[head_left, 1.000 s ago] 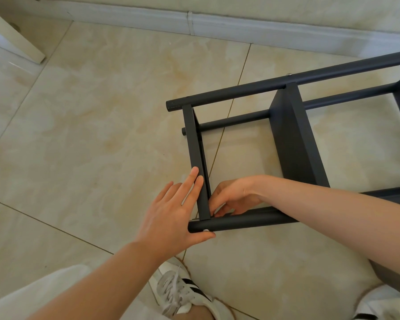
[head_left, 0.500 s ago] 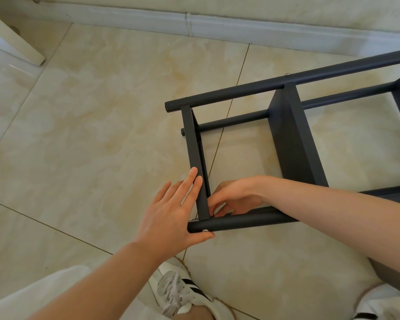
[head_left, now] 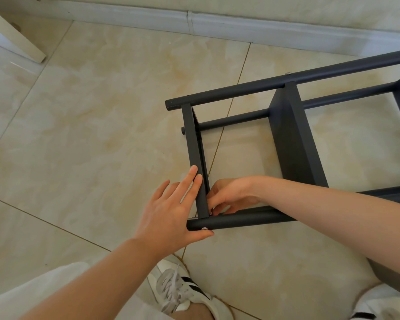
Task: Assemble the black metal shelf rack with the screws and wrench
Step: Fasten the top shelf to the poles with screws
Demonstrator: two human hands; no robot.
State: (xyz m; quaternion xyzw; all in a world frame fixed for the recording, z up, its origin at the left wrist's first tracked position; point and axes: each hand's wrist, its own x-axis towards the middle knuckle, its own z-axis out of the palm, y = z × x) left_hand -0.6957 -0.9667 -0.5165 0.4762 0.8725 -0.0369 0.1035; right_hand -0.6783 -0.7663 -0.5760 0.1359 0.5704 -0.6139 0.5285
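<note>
The black metal rack (head_left: 291,139) lies on its side on the tile floor. My left hand (head_left: 169,213) presses its straight fingers against the end crossbar (head_left: 193,139), and its thumb lies under the near tube (head_left: 240,219) beside a silver screw head (head_left: 203,228). My right hand (head_left: 233,195) reaches inside the frame, with its fingers curled at the corner where the crossbar meets the tube. They pinch a small shiny fastener (head_left: 210,213) there, mostly hidden by the fingertips. No wrench is visible.
A second screw head (head_left: 287,73) shows on the far tube. A white skirting board (head_left: 240,26) runs along the wall behind. A white furniture leg (head_left: 16,38) stands at the top left. My shoes (head_left: 183,289) (head_left: 383,306) are just below the rack.
</note>
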